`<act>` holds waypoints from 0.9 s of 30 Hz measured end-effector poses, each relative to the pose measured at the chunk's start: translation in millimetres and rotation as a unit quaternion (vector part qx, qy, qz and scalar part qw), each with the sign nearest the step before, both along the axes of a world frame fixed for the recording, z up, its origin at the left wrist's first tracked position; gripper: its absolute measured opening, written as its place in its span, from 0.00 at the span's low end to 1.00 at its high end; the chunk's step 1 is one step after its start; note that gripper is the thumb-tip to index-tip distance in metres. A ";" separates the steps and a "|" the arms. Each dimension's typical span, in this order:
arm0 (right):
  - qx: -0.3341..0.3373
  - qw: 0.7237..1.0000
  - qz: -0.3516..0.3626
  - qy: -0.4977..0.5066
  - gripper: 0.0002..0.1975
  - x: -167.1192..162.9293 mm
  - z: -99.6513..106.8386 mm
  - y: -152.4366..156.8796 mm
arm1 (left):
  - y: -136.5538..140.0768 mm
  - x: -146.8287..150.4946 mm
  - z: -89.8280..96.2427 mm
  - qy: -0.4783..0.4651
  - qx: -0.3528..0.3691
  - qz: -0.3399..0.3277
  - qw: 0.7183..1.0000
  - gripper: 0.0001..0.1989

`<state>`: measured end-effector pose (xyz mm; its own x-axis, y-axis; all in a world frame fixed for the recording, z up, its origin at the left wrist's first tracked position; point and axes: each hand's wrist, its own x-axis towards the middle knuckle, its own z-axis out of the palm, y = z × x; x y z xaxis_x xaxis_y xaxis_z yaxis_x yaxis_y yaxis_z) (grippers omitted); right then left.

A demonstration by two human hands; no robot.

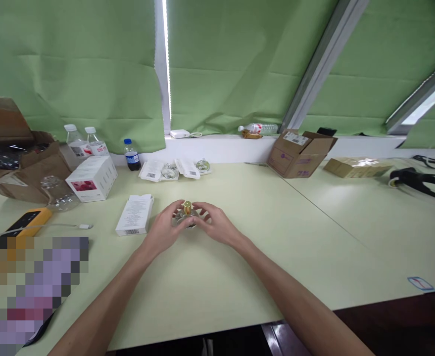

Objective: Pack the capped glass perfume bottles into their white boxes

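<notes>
A round clear glass perfume bottle with a gold cap [187,207] stands upright on the pale table, between my two hands. My left hand [168,223] curves around its left side, and my right hand [214,222] curves around its right side. Both thumbs meet at the front of the glass, and the fingers partly hide the bottle's body. Just left of my left hand lies a white printed carton [135,214] with its top flap up. Behind the hands, two more glass bottles [169,171] lie by opened white packaging [152,169].
On the left are a white box [92,179], a clear plastic jar [59,194], an orange device [27,222] with a cable, an open brown carton [35,168] and a dark drink bottle [131,155]. A cardboard box [299,154] and a flat package [358,167] sit back right.
</notes>
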<state>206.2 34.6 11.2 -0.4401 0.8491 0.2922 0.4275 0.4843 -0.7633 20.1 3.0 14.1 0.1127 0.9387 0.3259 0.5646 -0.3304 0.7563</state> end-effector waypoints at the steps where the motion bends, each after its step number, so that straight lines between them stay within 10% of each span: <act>1: 0.006 1.000 0.001 0.010 0.20 0.5 0.9 -0.3 | 0.0 -0.5 0.0 -0.001 -0.013 -0.020 1.000 0.20; 27: 0.025 0.999 0.009 0.037 0.15 -2.6 -6.2 4.4 | 0.7 3.6 -8.4 0.018 -0.034 -0.028 0.999 0.15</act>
